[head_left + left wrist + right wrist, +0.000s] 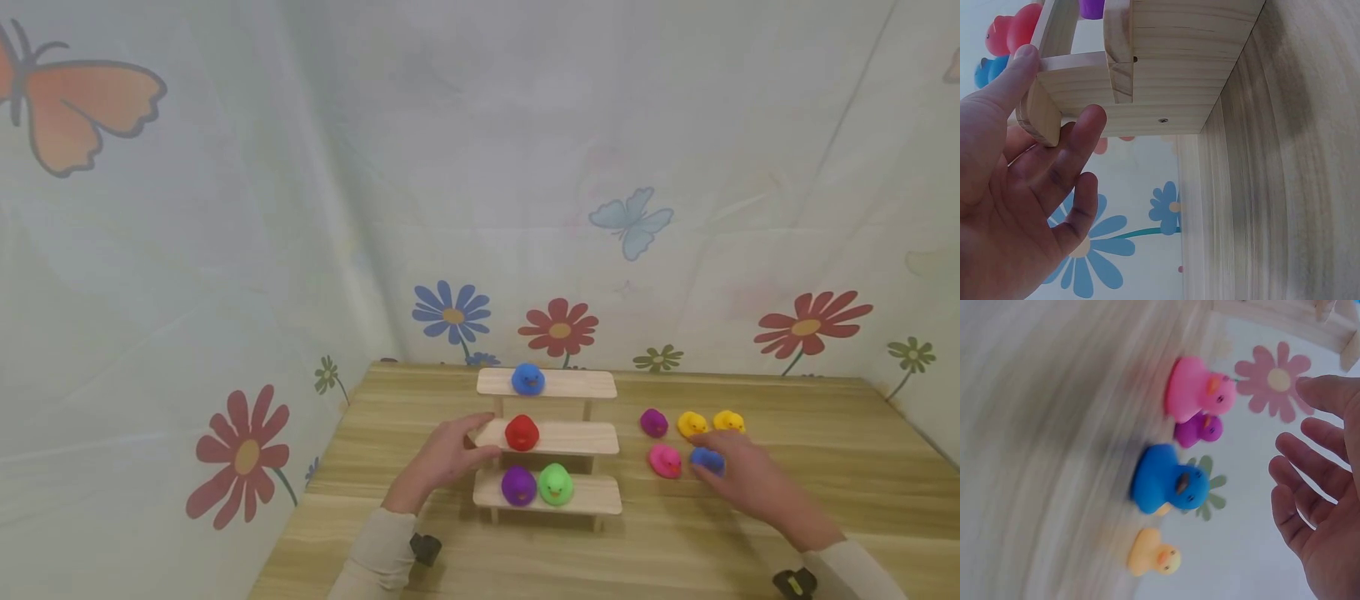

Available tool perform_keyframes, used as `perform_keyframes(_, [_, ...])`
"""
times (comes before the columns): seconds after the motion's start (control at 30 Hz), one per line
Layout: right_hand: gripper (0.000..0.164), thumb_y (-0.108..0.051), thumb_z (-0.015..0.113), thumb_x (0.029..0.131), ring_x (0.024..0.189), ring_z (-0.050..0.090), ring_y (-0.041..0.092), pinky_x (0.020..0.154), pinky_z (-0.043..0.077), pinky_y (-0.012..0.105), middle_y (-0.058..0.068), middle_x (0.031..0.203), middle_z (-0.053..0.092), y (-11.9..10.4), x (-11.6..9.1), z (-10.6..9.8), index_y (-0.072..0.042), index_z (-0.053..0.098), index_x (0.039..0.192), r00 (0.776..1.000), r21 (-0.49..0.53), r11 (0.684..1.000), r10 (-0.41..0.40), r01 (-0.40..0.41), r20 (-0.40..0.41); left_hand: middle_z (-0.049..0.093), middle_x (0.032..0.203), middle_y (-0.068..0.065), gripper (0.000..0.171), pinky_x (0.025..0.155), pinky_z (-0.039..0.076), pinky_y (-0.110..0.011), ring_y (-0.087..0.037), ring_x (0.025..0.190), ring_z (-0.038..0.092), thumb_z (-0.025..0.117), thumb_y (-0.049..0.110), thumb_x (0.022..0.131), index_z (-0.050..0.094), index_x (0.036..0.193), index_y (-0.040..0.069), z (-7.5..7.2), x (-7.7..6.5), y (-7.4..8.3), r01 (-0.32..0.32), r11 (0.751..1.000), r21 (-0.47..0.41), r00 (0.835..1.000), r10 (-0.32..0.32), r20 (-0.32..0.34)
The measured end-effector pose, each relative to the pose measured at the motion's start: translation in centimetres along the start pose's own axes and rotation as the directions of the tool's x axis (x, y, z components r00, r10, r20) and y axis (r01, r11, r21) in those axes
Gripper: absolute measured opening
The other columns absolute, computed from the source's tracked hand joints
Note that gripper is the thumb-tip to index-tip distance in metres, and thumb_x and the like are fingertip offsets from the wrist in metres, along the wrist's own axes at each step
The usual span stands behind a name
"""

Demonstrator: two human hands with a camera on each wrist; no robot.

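Observation:
A three-step wooden stand (577, 435) bears a blue duck (528, 379) on top, a red duck (522, 433) in the middle, and a purple duck (518, 486) beside a green duck (556, 484) on the lowest step. My left hand (450, 454) grips the left end of the middle step, its thumb (1013, 78) on one edge and fingers round the other side. Over on the right, my right hand (746, 479) hovers above another blue duck (1163, 479). Its fingers are spread and loosely bent, apart from the duck in the right wrist view.
Near the right hand sit a pink duck (665, 461), a small purple duck (654, 422) and two yellow ducks, one left (692, 425) and one right (729, 422). All are on the wood-grain table (675, 550). A flower-printed curtain (495, 167) hangs behind the table.

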State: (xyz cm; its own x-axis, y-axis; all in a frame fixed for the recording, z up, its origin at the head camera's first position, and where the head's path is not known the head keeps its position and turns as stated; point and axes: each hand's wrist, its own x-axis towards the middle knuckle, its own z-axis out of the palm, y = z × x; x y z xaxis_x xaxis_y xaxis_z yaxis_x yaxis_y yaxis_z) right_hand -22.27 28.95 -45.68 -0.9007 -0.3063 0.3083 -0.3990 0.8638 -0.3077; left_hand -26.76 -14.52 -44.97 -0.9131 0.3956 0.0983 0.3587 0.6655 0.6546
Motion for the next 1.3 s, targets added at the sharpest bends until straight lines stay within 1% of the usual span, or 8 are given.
perform_keyframes(0.17, [0.029,-0.016,0.074,0.079,0.097,0.057,0.028,0.080,0.049,0.048,0.006,0.103,0.065,-1.6,0.0,-0.2,-0.006,0.066,0.105,0.998,0.012,0.999,-0.049,0.050,-0.024,0.059,0.124,0.000,0.065,0.059,0.049,-0.025,-0.009,0.068,0.056,0.066,0.048,0.084,0.048,0.138,0.016,0.0,0.0,-0.1,-0.006,1.000,0.001,1.000,0.006,-0.001])
perform_keyframes(0.33, [0.029,-0.019,0.073,0.081,0.098,0.058,0.025,0.081,0.050,0.046,0.003,0.105,0.064,-3.0,0.1,-0.3,-0.008,0.066,0.107,0.998,0.030,0.998,-0.061,0.062,-0.011,0.058,0.125,0.000,0.065,0.060,0.049,-0.025,-0.008,0.069,0.057,0.066,0.048,0.084,0.048,0.138,0.016,0.0,0.0,-0.1,-0.005,1.000,-0.008,1.000,0.005,0.000])
perform_keyframes(0.53, [0.025,-0.023,0.074,0.081,0.090,0.059,0.016,0.076,0.051,0.037,-0.003,0.099,0.065,-4.7,0.1,0.0,-0.014,0.068,0.104,0.989,0.005,0.990,-0.142,0.142,-0.046,0.058,0.125,0.000,0.064,0.060,0.049,-0.025,-0.008,0.069,0.057,0.066,0.046,0.084,0.048,0.138,0.016,0.0,-0.1,-0.1,-0.009,1.000,-0.010,1.000,0.009,0.000])
perform_keyframes(0.63, [0.026,-0.026,0.075,0.080,0.087,0.059,0.011,0.074,0.052,0.034,-0.006,0.097,0.065,-5.3,0.2,0.2,-0.017,0.067,0.103,0.980,-0.025,0.982,-0.186,0.185,-0.072,0.059,0.124,0.000,0.064,0.059,0.049,-0.025,-0.008,0.069,0.057,0.066,0.046,0.084,0.048,0.138,0.016,0.0,-0.1,-0.1,-0.009,1.000,-0.006,1.000,0.009,-0.001])
perform_keyframes(0.83, [0.034,-0.015,0.081,0.072,0.091,0.058,0.012,0.076,0.052,0.034,-0.005,0.100,0.063,-6.5,0.3,1.1,-0.012,0.066,0.104,0.944,0.002,0.955,-0.294,0.298,-0.149,0.059,0.124,0.000,0.066,0.059,0.049,-0.025,-0.008,0.069,0.057,0.066,0.048,0.084,0.048,0.138,0.016,0.0,-0.1,-0.1,-0.005,1.000,-0.008,1.000,0.005,0.002])
perform_keyframes(1.07, [0.035,-0.010,0.080,0.072,0.093,0.058,0.013,0.077,0.051,0.035,-0.005,0.102,0.064,-7.9,0.8,2.0,-0.014,0.066,0.103,0.936,0.061,0.943,-0.314,0.326,-0.157,0.057,0.127,0.000,0.066,0.061,0.049,-0.025,-0.008,0.071,0.057,0.066,0.048,0.084,0.047,0.138,0.016,0.0,-0.1,0.0,0.000,1.000,-0.009,1.000,0.000,0.005])
perform_keyframes(1.2, [0.035,-0.012,0.081,0.070,0.091,0.058,0.012,0.076,0.051,0.034,-0.004,0.098,0.064,-8.6,1.1,2.7,-0.011,0.067,0.102,0.917,0.055,0.927,-0.358,0.372,-0.173,0.057,0.128,0.000,0.066,0.062,0.049,-0.025,-0.008,0.072,0.057,0.065,0.048,0.084,0.047,0.139,0.016,0.0,0.0,0.0,0.002,1.000,-0.008,1.000,-0.002,0.007])
perform_keyframes(1.3, [0.034,-0.016,0.080,0.072,0.090,0.057,0.012,0.075,0.051,0.033,-0.002,0.098,0.064,-9.3,1.2,3.3,-0.010,0.067,0.103,0.915,0.050,0.923,-0.369,0.381,-0.161,0.056,0.128,0.000,0.066,0.062,0.049,-0.025,-0.008,0.072,0.057,0.065,0.048,0.084,0.047,0.138,0.016,0.0,0.0,0.0,0.003,1.000,-0.009,1.000,-0.003,0.007])
